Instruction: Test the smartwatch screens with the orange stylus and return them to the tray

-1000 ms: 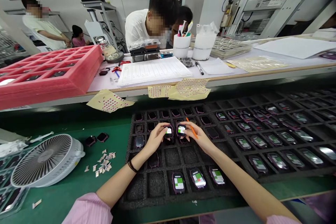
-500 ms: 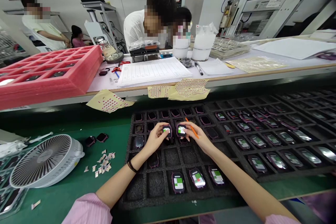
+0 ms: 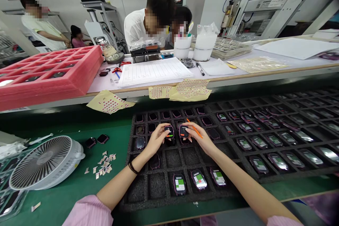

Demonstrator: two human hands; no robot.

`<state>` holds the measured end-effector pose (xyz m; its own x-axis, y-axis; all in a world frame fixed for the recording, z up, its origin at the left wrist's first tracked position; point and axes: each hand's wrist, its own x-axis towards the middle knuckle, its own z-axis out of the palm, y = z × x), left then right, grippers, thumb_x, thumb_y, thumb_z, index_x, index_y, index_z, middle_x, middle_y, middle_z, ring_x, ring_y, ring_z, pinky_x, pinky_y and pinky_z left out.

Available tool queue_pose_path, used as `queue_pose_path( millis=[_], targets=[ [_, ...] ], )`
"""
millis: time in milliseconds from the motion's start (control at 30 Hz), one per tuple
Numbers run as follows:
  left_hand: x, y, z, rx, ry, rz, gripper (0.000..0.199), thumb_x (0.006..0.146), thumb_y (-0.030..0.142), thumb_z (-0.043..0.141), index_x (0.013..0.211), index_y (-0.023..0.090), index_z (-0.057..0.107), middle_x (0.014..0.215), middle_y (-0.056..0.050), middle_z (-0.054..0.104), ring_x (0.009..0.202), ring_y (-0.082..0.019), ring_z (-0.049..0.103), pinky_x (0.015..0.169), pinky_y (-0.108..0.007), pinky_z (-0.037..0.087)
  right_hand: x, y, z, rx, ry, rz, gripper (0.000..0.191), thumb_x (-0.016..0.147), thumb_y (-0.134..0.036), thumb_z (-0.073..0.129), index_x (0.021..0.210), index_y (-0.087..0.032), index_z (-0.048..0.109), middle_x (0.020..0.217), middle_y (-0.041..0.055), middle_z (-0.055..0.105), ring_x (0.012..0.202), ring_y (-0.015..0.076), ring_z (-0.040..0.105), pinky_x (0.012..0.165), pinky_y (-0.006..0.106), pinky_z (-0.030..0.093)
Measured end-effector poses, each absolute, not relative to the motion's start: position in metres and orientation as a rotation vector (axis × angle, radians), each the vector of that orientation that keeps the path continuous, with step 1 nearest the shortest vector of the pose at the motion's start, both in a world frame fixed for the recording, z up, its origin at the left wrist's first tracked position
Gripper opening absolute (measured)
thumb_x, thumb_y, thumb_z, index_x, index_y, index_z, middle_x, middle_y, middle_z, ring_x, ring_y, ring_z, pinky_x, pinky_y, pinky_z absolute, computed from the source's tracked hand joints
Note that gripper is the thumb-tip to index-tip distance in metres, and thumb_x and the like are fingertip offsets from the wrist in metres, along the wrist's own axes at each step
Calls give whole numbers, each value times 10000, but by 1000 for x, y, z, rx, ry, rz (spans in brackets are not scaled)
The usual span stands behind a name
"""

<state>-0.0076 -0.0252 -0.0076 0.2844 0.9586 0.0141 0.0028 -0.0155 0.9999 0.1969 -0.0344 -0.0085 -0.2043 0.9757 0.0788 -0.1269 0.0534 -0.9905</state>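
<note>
"What could go wrong here?"

"A slip, I'd say. The left hand [image 3: 159, 137] has its fingers curled round the edge of a purple-rimmed, rounded-square watch body [image 3: 168, 132], thumb over the glass. The right hand [image 3: 196, 137] pinches a second purple-rimmed, rounded-square watch body [image 3: 183, 131] much the same way, with a slim orange stick [image 3: 194, 128] lying across its fingers."

"So the stick is the trouble?"

"It may be. Sharing those fingers, it could weaken the hold, or scratch the glass if it swings. How firmly it's pinned, I can't tell."

"Where are the two watches?"

"Just over the black foam tray [image 3: 173, 158], nearer its far edge than its near one and well in from its left edge. They're side by side, a narrow gap between, so hands drifting inward could knock the rims together. A dropped one might strike the dark-screened watch bodies [image 3: 207, 121] seated in cells close around."

"Any chance of confusion?"

"Some. The lit green-and-white watch bodies [image 3: 180, 184] along the tray's near edge have much the same shape."

"And how do the held ones look?"

"Dark glass, purple rims. The left screen carries green and orange-red low down; the right, an orange-red strip near its bottom. Thumbs hide part of each, and the lettering's too small to read."
</note>
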Motion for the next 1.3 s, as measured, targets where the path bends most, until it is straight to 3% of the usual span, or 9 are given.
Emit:
queue_pose_path(
  millis=[533,733,1067,1300],
  targets=[
    [-9,-24,-9,1355,991,1024,444,820,482,537,1120,155,540,823,-36,584,596,-100,540,434,-180,323,195,-30,-15,-963,-1313,1365,418,647,-328,783,992,-215,577,848,17,624,628,133,600,523,266,493],
    [-9,-23,-10,1354,999,1027,435,821,478,540,1121,163,546,820,-33,587,594,-97,529,438,-180,330,197,-32,-12,-957,-1300,1385,357,767,-399,668,1048,-199,579,802,22,606,600,137,608,445,236,410],
    [-10,-23,-11,1352,999,1013,459,821,489,527,1132,153,529,867,-54,608,597,-106,555,435,-186,333,197,-31,-12,-990,-1264,1345,295,809,-425,616,989,-191,616,726,10,601,554,136,595,442,245,381],
    [-10,-23,-10,1356,1012,1025,452,815,502,530,1115,165,542,832,-37,602,582,-98,545,429,-183,326,198,-33,-10,-920,-1257,1384,312,831,-417,586,1043,-190,611,802,37,620,635,167,632,468,252,399]
  ],
)
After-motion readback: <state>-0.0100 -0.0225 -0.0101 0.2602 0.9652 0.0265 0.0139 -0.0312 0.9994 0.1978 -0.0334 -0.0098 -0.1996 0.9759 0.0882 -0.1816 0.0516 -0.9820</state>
